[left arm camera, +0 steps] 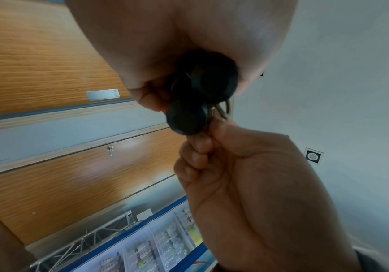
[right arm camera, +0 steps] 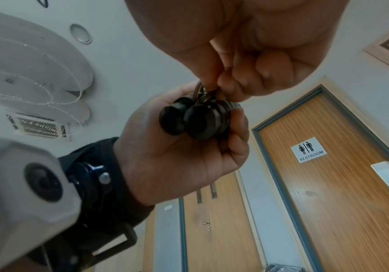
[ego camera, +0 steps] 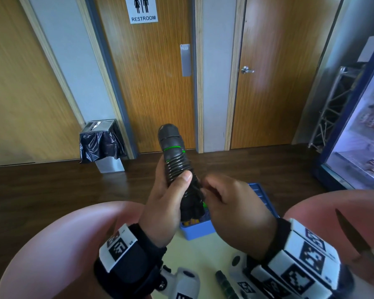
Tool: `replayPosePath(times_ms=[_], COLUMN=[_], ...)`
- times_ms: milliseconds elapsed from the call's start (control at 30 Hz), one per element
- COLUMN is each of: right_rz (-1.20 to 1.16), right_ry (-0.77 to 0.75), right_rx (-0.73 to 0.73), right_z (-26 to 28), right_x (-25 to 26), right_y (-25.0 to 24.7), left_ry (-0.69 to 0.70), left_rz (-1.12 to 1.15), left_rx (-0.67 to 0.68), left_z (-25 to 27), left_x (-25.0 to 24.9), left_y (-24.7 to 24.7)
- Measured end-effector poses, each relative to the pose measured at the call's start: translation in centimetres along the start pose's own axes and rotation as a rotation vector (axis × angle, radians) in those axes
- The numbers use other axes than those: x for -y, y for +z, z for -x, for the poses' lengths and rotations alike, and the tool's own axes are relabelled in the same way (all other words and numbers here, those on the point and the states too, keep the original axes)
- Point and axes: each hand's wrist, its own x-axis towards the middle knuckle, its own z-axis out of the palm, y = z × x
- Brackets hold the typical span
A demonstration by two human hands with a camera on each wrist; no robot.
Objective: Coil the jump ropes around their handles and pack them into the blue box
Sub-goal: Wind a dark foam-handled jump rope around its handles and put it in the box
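My left hand (ego camera: 166, 201) grips two black jump rope handles (ego camera: 174, 152) with green rings, held upright side by side with black rope coiled round them. The thumb presses on the coils. My right hand (ego camera: 229, 199) pinches the last loop of the rope (right arm camera: 203, 92) against the handles' right side. From below, the two round handle ends (left arm camera: 186, 117) (right arm camera: 196, 119) sit in the left palm (right arm camera: 165, 162), with the right fingers (left arm camera: 200, 147) curled on the rope loop. The blue box (ego camera: 203, 228) stands on the table under my hands, holding something green and orange.
Another dark handle (ego camera: 225, 283) lies on the pale table (ego camera: 203, 255) near my wrists. Pink round chair backs (ego camera: 52, 244) flank both arms. Beyond are a dark wood floor, a lined bin (ego camera: 102, 143), restroom doors and a glass-front fridge (ego camera: 358, 137) at right.
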Motion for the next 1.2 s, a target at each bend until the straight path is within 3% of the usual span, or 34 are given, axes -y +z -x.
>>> replayPosePath(times_ms=[200,533,833,1200], right_rz=[0.019,-0.206,-0.236,-0.21], right_ry=[-0.018,0.231,0.106,0.125], right_rx=[0.032,0.122,-0.007,0.174], right_z=[-0.4,-1.6,0.3,0.4], right_x=[0.5,-0.6,-0.7,-0.1], right_y=[-0.3,-0.2,-0.1,-1.4], left_ry=[-0.022,0.004,-0.003,-0.003], left_rz=[-0.011,-0.113,-0.086,-0.082], left_rx=[0.0,-0.006,-0.055,-0.011], left_z=[0.1,0.1,-0.4,0.4], left_x=[0.0,-0.2,0.4,0.2], left_y=[-0.1,-0.4,-0.2,0.0])
